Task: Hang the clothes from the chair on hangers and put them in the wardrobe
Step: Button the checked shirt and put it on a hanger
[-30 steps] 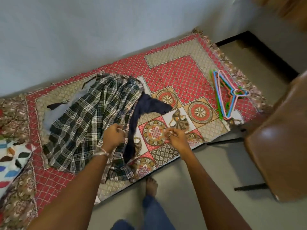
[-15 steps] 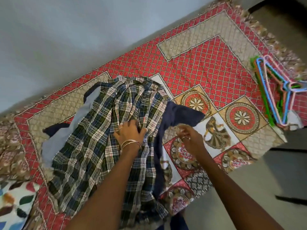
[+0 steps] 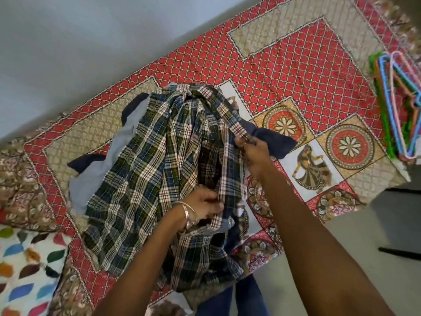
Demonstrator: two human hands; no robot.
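Plaid shirt lies bunched on the patterned bedspread, left hand and right hand each pinching its front edge; spreading it flat first should ease slipping in a hanger.

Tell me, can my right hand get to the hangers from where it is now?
Probably yes. Nothing lies between the right hand and the hangers, only bare bedspread, but it grips the checked shirt.
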